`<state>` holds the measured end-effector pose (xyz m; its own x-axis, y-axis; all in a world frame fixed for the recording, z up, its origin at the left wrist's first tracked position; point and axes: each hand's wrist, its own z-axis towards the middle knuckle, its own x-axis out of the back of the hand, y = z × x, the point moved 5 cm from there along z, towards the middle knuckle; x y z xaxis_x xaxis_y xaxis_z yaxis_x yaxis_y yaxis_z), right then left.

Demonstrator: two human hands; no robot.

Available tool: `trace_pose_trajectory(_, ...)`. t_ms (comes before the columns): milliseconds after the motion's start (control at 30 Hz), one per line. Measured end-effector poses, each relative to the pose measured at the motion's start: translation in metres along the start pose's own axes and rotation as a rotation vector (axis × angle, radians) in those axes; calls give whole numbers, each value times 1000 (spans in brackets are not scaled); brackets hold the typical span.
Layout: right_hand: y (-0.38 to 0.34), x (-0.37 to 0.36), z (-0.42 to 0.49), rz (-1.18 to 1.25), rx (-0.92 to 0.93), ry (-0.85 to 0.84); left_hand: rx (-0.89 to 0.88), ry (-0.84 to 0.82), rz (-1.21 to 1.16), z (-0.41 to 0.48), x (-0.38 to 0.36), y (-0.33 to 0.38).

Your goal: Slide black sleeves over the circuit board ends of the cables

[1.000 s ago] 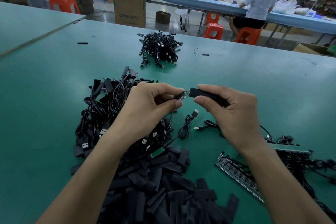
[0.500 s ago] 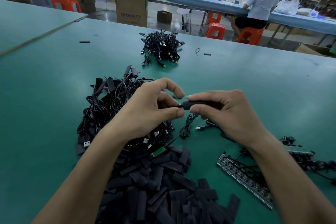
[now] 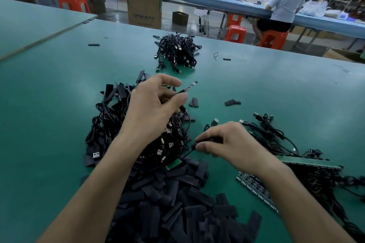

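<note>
My left hand [image 3: 154, 104] pinches a thin black cable whose bare circuit board end [image 3: 192, 85] sticks out past the fingertips, up and to the right. Lower right, my right hand [image 3: 229, 144] is closed on a black sleeved cable end [image 3: 205, 141], just above the near edge of the cable heap. A tangled heap of black USB cables [image 3: 106, 124] lies under my left hand. A big pile of loose black sleeves [image 3: 169, 203] fills the table between my forearms.
A bundle of cables [image 3: 177, 51] lies farther back on the green table [image 3: 276, 89]. Circuit board strips [image 3: 256, 187], a green panel [image 3: 310, 163] and more cables [image 3: 272, 132] lie at the right. Two loose sleeves [image 3: 232, 102] rest mid-table. A person sits at the far bench.
My hands have parted. The right hand dropped toward the table with the sleeved end. The left hand now holds a cable with a bare board end, raised up and away.
</note>
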<state>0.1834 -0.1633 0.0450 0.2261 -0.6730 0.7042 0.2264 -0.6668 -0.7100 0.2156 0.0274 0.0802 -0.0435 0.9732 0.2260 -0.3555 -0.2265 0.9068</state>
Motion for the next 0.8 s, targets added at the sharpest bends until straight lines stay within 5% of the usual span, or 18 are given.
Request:
trace_pose_trajectory(200, -9, -15, 5, 108, 46, 38, -19, -12, -69, 0, -1, -2)
trace_pose_trajectory(400, -3, -37, 2, -268, -51, -184, -46, 17, -103, 1, 0, -1)
trace_pose_trajectory(800, -50, -88, -1, -339, 259, -266, -45, -8, -59, 0, -3, 0)
